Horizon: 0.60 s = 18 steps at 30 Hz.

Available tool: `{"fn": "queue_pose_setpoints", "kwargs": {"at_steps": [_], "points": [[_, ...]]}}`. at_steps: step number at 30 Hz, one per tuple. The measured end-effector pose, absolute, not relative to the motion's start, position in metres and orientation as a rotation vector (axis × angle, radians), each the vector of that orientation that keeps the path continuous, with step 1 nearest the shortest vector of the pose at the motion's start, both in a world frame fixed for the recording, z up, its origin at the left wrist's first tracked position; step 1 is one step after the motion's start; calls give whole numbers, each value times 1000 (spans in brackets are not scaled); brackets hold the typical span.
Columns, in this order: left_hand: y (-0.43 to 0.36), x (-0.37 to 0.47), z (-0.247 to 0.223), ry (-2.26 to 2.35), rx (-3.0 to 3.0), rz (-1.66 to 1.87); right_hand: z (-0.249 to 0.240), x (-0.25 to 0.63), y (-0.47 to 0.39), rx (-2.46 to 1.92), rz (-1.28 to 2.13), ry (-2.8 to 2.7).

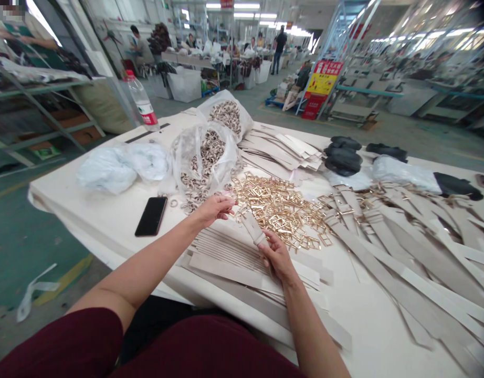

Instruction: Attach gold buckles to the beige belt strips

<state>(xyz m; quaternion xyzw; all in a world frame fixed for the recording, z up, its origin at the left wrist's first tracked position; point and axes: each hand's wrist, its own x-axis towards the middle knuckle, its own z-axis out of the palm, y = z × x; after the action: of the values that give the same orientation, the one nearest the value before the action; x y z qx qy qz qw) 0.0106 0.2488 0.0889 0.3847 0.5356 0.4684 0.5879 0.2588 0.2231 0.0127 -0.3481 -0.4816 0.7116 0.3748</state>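
Note:
My right hand (279, 255) grips a beige belt strap (252, 227) near one end, with its tip pointing up and away from me. A band or loop seems to wrap the strap beside my fingers. Just left of the tip, my left hand (217, 210) has its fingers pinched together; what is between them is too small to make out. Beyond both hands lies a heap of gold rectangular buckles (275, 210). Below them, a row of beige strips (226, 244) lies side by side on the white table (104, 223).
Two clear bags of beige loops (210, 152) stand behind my left hand. A phone (151, 216), white plastic bags (108, 168) and a bottle (143, 102) are on the left. Straps with buckles (407, 247) cover the right side, below black bundles (343, 156). People work in the background.

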Motion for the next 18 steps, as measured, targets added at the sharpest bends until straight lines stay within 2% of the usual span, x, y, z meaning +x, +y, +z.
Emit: {"fn": "queue_pose_setpoints", "kwargs": {"at_steps": [18], "points": [[248,11,69,1135,624,968,7,256,225,-906,1789,-1328]]}}
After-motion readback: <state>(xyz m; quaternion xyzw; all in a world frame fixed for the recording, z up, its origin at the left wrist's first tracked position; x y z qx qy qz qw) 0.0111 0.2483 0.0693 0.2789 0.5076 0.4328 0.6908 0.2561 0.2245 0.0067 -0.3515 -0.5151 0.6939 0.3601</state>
